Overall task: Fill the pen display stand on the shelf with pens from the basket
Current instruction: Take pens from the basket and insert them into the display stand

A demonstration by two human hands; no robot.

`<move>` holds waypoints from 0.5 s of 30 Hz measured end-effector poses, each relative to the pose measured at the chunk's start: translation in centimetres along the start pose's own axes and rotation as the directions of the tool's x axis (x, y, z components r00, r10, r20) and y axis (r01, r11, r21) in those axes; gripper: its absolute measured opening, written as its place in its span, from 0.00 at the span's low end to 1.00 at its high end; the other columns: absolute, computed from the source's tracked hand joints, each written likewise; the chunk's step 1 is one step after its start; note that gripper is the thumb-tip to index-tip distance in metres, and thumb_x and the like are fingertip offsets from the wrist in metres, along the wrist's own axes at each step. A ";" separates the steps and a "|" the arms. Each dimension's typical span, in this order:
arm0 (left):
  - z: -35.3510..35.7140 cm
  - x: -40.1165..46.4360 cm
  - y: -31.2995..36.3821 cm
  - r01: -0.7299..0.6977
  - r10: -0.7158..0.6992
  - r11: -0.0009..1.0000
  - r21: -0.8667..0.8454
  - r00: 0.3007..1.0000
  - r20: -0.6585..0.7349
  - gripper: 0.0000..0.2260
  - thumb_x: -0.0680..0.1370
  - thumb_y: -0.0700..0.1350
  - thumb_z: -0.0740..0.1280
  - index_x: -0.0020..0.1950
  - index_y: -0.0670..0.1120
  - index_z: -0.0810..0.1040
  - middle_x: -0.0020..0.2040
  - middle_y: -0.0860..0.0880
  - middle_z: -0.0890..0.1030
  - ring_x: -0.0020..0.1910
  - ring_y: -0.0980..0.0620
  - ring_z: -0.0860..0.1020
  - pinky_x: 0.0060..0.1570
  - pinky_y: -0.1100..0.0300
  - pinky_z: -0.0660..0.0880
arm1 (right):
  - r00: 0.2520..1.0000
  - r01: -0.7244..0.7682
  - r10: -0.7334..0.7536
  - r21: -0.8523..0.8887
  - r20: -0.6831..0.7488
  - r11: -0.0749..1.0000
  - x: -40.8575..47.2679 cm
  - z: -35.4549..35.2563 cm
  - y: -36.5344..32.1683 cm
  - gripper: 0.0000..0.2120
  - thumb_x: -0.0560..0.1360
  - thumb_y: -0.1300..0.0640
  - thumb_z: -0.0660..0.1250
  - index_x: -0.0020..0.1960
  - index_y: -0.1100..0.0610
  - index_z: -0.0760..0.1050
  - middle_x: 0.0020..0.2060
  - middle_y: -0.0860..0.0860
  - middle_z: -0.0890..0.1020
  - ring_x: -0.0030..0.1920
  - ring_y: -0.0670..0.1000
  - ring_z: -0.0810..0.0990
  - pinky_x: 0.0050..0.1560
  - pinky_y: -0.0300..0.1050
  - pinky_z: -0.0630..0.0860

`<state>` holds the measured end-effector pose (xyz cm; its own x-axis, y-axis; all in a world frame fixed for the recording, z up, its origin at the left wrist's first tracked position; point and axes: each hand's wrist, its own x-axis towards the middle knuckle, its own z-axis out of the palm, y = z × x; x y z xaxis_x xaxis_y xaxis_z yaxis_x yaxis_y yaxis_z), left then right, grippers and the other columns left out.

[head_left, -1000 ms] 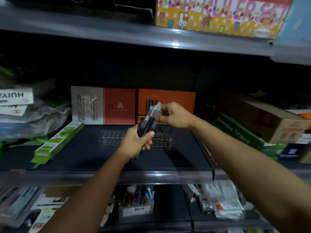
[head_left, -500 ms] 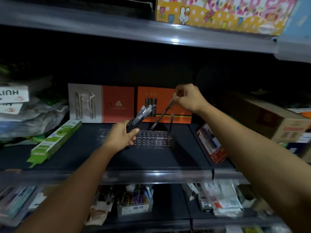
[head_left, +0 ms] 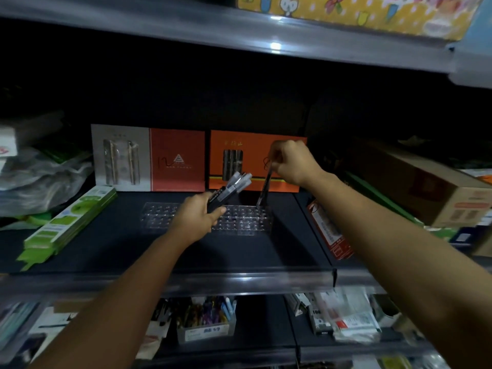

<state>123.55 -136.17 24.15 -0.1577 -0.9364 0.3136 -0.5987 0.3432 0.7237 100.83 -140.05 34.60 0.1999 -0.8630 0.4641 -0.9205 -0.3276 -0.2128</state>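
**Pen insertion at the stand's back right corner**

The right hand point(head_left: 291, 162), right of frame centre, pinches the top of a single pen point(head_left: 263, 191) and holds it nearly upright, tip down at the back right corner of the stand point(head_left: 159, 217). This orientation suits the vertical holes in the clear block. The left hand point(head_left: 198, 218), at frame centre, grips the bundle point(head_left: 230, 190) of spare pens by their lower ends, caps fanned up and to the right, just beside the working hand (a short reach for the next pick, by judgement). The stand sits on the dark shelf point(head_left: 106, 249) at mid-frame, in front of two upright boxes point(head_left: 177, 161).

Limits of the view:
- Whether the pen tip has entered a hole cannot be told; the transparent block and low light blur the contact point.
- The left hand covers the stand's middle.
- The pen count in the bundle is unclear.
- No basket is visible.
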 end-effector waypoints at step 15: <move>0.0 0.4 -0.4 0.020 -0.020 1.000 -0.015 1.000 -0.008 0.07 0.76 0.46 0.68 0.52 0.45 0.77 0.30 0.49 0.80 0.27 0.50 0.79 0.36 0.51 0.80 | 0.978 0.087 -0.063 -0.115 0.198 0.990 0.7 2.6 -0.2 0.10 0.68 0.69 0.65 0.44 0.58 0.81 0.46 0.58 0.83 0.46 0.59 0.81 0.45 0.47 0.79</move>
<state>123.71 -136.68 23.96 -0.1395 -0.9423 0.3043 -0.5901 0.3259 0.7386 102.04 -141.56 32.73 0.3196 -0.8997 0.2973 -0.9322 -0.3547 -0.0715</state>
